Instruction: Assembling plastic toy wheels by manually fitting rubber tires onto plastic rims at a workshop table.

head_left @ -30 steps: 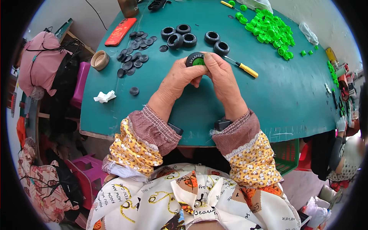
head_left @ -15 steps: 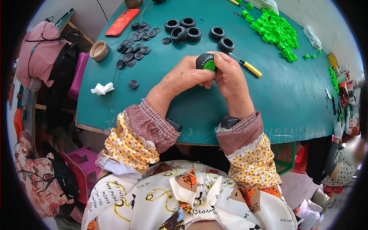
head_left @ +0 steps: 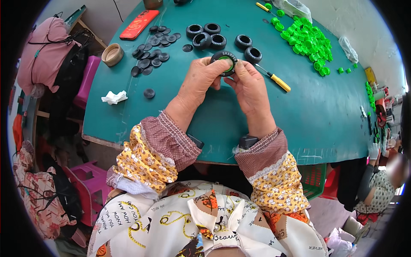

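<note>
Between my two hands is a small black toy tyre (head_left: pixel 219 55) with white lettering and a bright green wheel hub inside its ring. My left hand (head_left: pixel 198 81) grips the tyre from the left, its thumb pressing on the green hub. From the right, my right hand (head_left: pixel 251 88) pinches the tyre's edge between thumb and fingers. Just beyond stand several loose black tyres (head_left: pixel 201 41), with hollow centres. A screwdriver (head_left: pixel 280 82) with a yellow handle lies right of my right hand, its tip near one tyre.
Flat black discs (head_left: pixel 156 62) spread over the green table (head_left: pixel 299 124) at the left, near a red phone (head_left: pixel 139 25), a round tan container (head_left: pixel 112 55) and a crumpled tissue (head_left: pixel 114 97). Green hubs (head_left: pixel 306 40) are heaped far right. Another person (head_left: pixel 381 184) sits at the right edge.
The tyre has turned so its green hub faces up more, and it has shifted slightly left. My left thumb now lies over the hub; my right hand has moved left with it.
</note>
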Demonstrator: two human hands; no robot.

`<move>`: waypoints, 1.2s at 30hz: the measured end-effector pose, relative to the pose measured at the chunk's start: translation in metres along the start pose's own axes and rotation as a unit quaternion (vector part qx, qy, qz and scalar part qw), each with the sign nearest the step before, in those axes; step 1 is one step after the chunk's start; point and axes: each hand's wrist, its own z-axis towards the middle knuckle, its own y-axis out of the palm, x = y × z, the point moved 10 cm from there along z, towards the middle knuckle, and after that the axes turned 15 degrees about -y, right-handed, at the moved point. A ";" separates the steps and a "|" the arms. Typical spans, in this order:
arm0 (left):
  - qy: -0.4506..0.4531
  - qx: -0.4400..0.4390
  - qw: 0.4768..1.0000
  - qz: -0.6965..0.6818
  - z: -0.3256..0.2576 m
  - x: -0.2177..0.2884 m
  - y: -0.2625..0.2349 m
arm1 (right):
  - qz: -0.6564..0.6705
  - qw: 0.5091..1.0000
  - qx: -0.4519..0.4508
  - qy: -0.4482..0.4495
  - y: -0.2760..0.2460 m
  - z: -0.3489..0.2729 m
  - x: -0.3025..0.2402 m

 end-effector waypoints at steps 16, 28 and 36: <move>-0.046 -0.057 0.996 0.044 -0.003 -0.009 0.016 | -0.051 0.994 -0.093 -0.013 0.013 0.001 -0.009; -0.067 -0.113 0.989 -0.070 -0.002 -0.019 0.027 | -0.043 0.996 -0.083 0.005 0.013 0.000 -0.012; -0.073 -0.123 0.989 0.022 -0.003 -0.023 0.023 | -0.011 0.998 -0.063 0.017 0.015 -0.005 -0.006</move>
